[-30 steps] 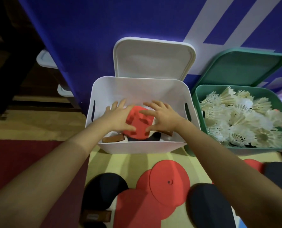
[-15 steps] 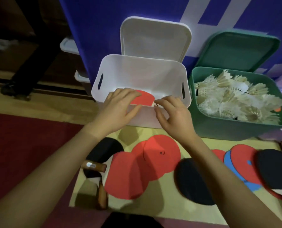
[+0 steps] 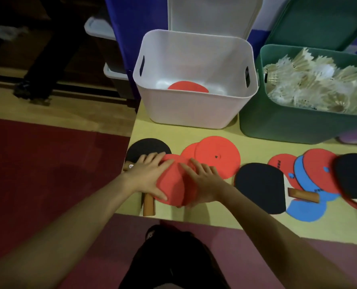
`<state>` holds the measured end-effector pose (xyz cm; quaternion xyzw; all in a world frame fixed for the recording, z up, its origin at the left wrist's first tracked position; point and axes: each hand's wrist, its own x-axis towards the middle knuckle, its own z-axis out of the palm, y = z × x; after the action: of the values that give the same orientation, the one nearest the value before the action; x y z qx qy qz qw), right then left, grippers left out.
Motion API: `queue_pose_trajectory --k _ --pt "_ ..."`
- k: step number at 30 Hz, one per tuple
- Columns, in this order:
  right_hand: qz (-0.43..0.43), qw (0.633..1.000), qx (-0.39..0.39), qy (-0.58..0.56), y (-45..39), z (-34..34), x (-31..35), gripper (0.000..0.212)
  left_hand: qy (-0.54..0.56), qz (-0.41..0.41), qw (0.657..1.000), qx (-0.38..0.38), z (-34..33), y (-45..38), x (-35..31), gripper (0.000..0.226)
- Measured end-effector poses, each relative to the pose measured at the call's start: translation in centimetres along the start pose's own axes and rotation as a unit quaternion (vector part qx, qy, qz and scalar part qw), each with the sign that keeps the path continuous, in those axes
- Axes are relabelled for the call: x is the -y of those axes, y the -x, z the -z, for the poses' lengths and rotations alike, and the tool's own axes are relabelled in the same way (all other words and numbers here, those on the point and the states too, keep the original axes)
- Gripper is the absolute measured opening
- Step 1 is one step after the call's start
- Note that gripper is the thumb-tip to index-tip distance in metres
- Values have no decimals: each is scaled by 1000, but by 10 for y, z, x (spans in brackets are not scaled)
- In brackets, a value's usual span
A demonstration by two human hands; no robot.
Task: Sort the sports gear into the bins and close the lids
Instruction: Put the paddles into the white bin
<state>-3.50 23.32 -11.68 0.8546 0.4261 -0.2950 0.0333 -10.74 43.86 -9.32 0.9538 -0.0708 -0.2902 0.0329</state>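
Hands are out of the white bin and back down at the near edge of the yellow mat (image 3: pixel 256 147), both on the same red paddle (image 3: pixel 173 182). Left hand (image 3: pixel 148 176) lies flat on the blade's left side, fingers (image 3: pixel 152 158) spread and straight, thumb on the near rim. Right hand (image 3: pixel 202 182) lies on its right side, fingers extended and slightly apart, thumb appears tucked under the near edge, so a lift looks about to start. Wooden handle (image 3: pixel 148 205) pokes out below the left hand; black paddle (image 3: pixel 148 148) sits partly under it.

Mid distance: red discs (image 3: pixel 217 157) just beyond the hands, more paddles (image 3: pixel 258 186) off to the right, still unsorted.

Far: white bin (image 3: pixel 194 109) open, one red blade (image 3: pixel 188 88) visible in the bottom, its lid (image 3: pixel 213 15) propped up behind. Green bin (image 3: pixel 288 124) is full of shuttlecocks (image 3: pixel 310 84), lid (image 3: pixel 319 19) also up.

Read: last paddle deposited, next pickup begun; several paddles left, both lids not yet closed.
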Motion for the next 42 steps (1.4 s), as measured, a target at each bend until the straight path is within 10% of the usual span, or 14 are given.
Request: queue_pose_trajectory --k 15,21,32,42 --pt "-26 974 -185 -128 29 -9 32 85 61 -129 984 -104 -11 7 36 106" --pt "-6 939 -296 -177 1 7 60 56 131 -29 975 -176 0 32 73 95" --pt "-235 917 -231 -226 -60 -18 135 122 225 208 904 -298 -43 59 94 85" --pt "-218 944 -209 -134 -71 -29 135 108 275 243 869 -332 -55 67 94 79"
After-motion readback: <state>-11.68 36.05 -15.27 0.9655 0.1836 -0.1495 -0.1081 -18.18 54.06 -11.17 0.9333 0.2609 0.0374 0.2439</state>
